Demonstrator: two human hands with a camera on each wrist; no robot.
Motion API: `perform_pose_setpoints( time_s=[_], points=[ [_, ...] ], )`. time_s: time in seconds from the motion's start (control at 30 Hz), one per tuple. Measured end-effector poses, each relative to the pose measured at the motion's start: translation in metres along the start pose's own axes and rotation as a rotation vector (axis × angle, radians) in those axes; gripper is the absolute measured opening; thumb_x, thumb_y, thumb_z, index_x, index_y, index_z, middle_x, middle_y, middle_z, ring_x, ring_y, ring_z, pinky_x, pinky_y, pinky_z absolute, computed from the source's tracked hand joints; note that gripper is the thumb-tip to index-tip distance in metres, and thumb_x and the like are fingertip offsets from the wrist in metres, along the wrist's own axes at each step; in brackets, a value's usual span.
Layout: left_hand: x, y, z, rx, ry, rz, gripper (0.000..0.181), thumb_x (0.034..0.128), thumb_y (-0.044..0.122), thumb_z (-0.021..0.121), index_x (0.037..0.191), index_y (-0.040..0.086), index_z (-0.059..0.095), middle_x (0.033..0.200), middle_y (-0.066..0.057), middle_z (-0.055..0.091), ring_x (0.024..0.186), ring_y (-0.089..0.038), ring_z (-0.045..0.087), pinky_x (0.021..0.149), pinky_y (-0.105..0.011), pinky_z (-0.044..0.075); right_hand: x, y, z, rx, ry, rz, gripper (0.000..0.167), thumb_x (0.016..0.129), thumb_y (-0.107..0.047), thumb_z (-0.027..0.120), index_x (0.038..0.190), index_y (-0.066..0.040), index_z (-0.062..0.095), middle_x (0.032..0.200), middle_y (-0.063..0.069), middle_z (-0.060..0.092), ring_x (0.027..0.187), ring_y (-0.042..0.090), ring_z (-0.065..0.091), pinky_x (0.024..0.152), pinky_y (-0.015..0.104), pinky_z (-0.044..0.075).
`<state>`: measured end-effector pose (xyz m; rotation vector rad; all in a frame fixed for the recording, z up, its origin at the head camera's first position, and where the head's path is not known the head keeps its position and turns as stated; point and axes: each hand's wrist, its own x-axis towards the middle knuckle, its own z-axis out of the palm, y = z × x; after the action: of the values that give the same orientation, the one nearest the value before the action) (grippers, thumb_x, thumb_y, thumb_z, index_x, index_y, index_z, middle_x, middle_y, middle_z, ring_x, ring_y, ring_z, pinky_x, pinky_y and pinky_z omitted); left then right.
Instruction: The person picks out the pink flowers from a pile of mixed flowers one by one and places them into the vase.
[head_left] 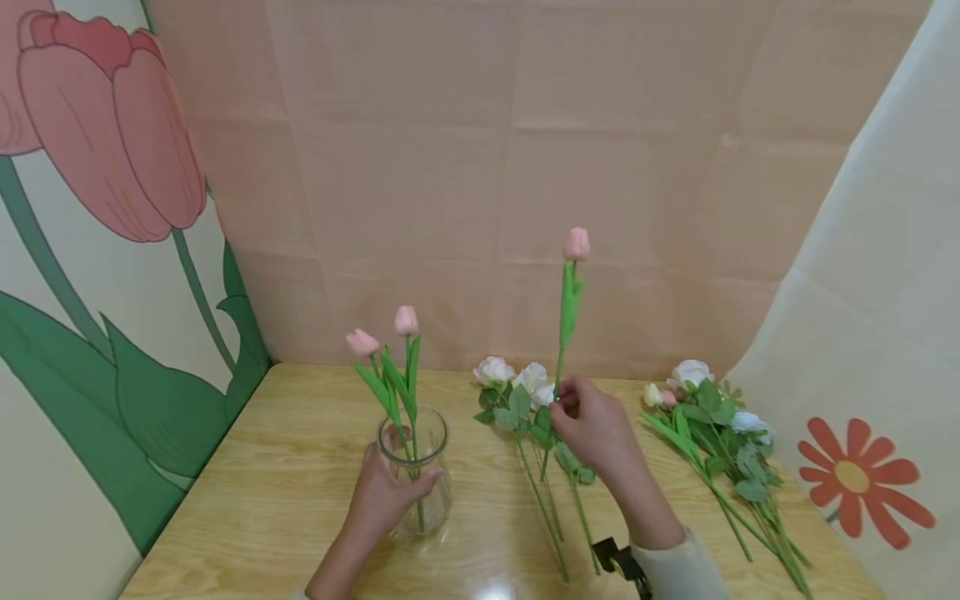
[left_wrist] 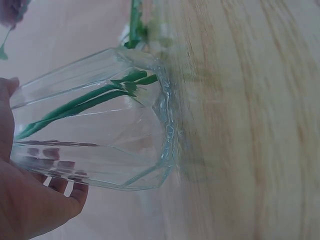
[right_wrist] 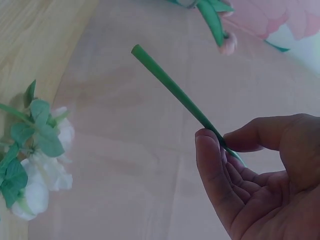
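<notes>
A clear faceted glass vase (head_left: pixel 435 492) stands on the table with two pink tulips (head_left: pixel 406 321) in it. My left hand (head_left: pixel 382 492) grips the vase's side, fingers behind and thumb in front; the left wrist view shows the vase (left_wrist: pixel 115 125) with green stems (left_wrist: pixel 85 102) inside and my left hand (left_wrist: pixel 35 200) round its upper part. Upright to the right of the vase, a third pink tulip (head_left: pixel 577 244) is pinched by its stem in my right hand (head_left: pixel 600 429). The right wrist view has that stem (right_wrist: pixel 170 85) between thumb and fingers of my right hand (right_wrist: pixel 260 175), its cut end free.
White roses (head_left: pixel 495 371) with leafy stems lie on the wooden table (head_left: pixel 247 492) behind and below my right hand. Farther right lies a second bunch, with white, pale blue (head_left: pixel 750 423) and pink blooms. A tan cloth (head_left: pixel 412 167) hangs at the back, with printed panels at both sides.
</notes>
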<state>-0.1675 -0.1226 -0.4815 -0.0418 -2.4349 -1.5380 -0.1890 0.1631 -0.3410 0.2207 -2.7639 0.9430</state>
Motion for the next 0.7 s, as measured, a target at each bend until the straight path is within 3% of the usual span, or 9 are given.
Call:
perform_pose_setpoints(
  time_s=[0.3,0.7],
  points=[
    [0.0,-0.001,0.0,-0.001,-0.001,0.006,0.087,0.0757,0.045,0.087,0.146,0.013,0.048,0.137,-0.023,0.05,0.128,-0.044,0.05,0.099,-0.07,0.044,0.005,-0.019,0.004,0.041,-0.003,-0.014,0.021,0.096,-0.014,0.061,0.112,-0.002,0.061,0.101,0.01,0.069,0.089,0.022,0.065,0.077,0.039,0.057],
    [-0.001,0.002,-0.001,-0.004,-0.006,0.008,0.085,0.0758,0.042,0.088,0.145,0.012,0.049,0.136,-0.025,0.05,0.127,-0.047,0.05,0.098,-0.071,0.044,0.012,-0.044,0.014,0.074,0.014,-0.101,0.019,0.092,-0.012,0.063,0.108,-0.003,0.063,0.094,0.007,0.069,0.084,0.019,0.066,0.075,0.035,0.057]
  ],
)
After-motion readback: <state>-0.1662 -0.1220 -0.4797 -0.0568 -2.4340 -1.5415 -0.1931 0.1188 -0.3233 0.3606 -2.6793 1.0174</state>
